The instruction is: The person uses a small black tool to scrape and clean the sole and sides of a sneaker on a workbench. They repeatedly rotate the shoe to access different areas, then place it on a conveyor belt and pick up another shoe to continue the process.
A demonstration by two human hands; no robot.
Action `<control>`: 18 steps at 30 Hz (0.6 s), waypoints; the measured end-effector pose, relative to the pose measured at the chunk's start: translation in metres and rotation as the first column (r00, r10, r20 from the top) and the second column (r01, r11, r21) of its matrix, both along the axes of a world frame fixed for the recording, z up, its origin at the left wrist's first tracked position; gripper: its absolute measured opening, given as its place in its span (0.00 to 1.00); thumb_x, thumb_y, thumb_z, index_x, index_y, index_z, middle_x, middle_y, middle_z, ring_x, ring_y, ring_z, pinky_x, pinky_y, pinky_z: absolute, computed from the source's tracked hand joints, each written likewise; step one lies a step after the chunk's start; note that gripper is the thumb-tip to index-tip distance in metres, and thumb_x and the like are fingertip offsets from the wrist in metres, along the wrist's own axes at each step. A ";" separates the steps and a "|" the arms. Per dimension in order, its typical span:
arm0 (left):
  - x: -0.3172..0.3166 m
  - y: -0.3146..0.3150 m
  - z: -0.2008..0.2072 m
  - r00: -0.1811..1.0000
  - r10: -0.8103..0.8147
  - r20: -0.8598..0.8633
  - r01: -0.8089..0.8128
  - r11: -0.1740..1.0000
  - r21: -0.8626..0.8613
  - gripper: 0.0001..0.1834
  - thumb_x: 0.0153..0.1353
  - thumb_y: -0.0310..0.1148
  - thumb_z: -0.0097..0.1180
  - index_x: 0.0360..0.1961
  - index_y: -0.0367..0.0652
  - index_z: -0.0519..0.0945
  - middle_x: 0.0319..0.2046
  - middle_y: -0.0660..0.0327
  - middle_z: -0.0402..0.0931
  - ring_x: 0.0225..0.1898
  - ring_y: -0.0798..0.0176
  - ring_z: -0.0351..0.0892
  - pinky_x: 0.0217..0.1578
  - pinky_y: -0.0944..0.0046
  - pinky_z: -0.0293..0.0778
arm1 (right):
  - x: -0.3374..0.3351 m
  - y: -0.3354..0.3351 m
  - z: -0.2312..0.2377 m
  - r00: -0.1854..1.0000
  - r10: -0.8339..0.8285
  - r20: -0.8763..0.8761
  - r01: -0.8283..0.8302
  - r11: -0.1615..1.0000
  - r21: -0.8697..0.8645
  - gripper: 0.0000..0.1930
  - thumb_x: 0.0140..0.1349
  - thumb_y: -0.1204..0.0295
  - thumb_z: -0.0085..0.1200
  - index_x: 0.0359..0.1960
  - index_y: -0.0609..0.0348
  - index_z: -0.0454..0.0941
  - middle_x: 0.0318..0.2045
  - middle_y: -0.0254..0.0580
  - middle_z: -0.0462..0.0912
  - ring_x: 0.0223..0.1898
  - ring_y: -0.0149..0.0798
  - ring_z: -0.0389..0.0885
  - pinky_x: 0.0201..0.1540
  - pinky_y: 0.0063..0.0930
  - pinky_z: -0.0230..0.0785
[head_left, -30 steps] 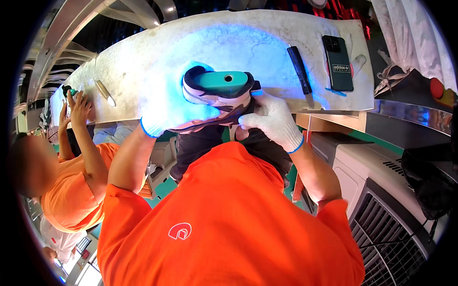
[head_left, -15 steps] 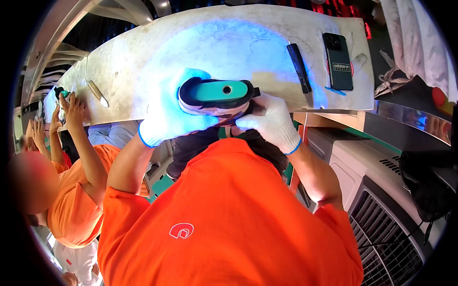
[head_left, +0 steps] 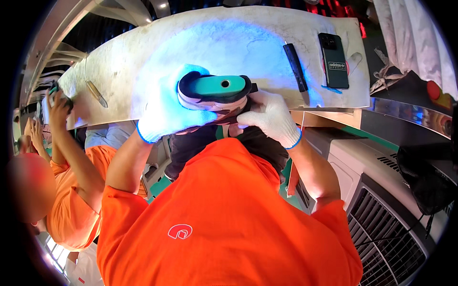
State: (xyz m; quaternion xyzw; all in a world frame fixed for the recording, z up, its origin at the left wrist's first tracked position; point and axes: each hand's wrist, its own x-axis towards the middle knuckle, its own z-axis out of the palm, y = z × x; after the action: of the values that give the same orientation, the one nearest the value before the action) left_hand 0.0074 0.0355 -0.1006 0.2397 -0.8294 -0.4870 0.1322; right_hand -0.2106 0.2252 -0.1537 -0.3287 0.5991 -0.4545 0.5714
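Shoe (head_left: 228, 106) w/ teal last (head_left: 205, 86), held btwn 2 gloved hands (head_left: 167, 114) (head_left: 273, 117)

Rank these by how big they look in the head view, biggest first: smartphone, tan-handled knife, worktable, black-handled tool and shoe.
1. Worktable
2. Shoe, partly covered
3. Smartphone
4. Black-handled tool
5. Tan-handled knife

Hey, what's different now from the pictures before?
The shoe dipped toward the person, then came partway back. A co-worker's hand moved left. Nothing got let go: the left hand and right hand still hold the shoe. The phone and black tool stayed put.
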 end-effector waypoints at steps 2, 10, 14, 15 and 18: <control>-0.003 -0.004 0.003 1.000 0.000 0.022 -0.001 0.999 0.046 0.43 0.43 0.46 0.91 0.59 0.39 0.84 0.51 0.54 0.89 0.53 0.58 0.89 0.58 0.57 0.83 | -0.001 -0.001 0.002 0.981 -0.069 0.180 0.067 0.998 0.015 0.16 0.62 0.81 0.65 0.51 0.72 0.85 0.34 0.45 0.90 0.29 0.35 0.91 0.28 0.29 0.81; -0.004 -0.005 0.005 0.999 0.003 0.037 -0.004 1.000 0.031 0.44 0.43 0.46 0.91 0.59 0.38 0.84 0.53 0.55 0.88 0.56 0.59 0.87 0.61 0.56 0.81 | -0.011 -0.005 0.005 0.968 -0.053 0.244 0.038 0.997 0.068 0.14 0.62 0.82 0.64 0.49 0.75 0.86 0.35 0.50 0.90 0.33 0.42 0.94 0.35 0.32 0.87; -0.005 -0.009 0.003 0.998 0.018 0.054 -0.021 0.998 0.061 0.44 0.42 0.45 0.92 0.59 0.39 0.84 0.53 0.57 0.88 0.56 0.60 0.87 0.61 0.57 0.81 | -0.017 -0.006 -0.004 0.901 -0.157 0.405 0.104 0.983 0.150 0.13 0.62 0.81 0.65 0.48 0.73 0.87 0.38 0.49 0.91 0.34 0.42 0.94 0.41 0.32 0.89; -0.007 -0.008 0.005 0.998 0.028 0.064 -0.032 0.998 0.051 0.45 0.42 0.44 0.92 0.60 0.39 0.84 0.53 0.57 0.88 0.55 0.61 0.86 0.61 0.58 0.81 | -0.016 -0.008 -0.002 0.911 -0.153 0.382 0.102 0.983 0.151 0.14 0.62 0.81 0.65 0.49 0.74 0.87 0.39 0.49 0.91 0.35 0.43 0.95 0.42 0.32 0.89; -0.008 -0.008 0.005 0.996 0.044 0.080 -0.043 0.999 -0.006 0.45 0.41 0.44 0.91 0.60 0.39 0.84 0.51 0.57 0.88 0.54 0.60 0.86 0.60 0.58 0.81 | -0.019 -0.011 0.001 0.932 -0.124 0.340 0.086 0.988 0.126 0.17 0.63 0.81 0.65 0.53 0.75 0.86 0.42 0.49 0.91 0.36 0.44 0.95 0.44 0.33 0.91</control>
State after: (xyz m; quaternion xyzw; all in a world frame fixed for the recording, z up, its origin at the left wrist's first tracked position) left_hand -0.0006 0.0273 -0.0953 0.2767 -0.8297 -0.4721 0.1100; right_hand -0.2292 0.2142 -0.1523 -0.1793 0.5294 -0.5020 0.6600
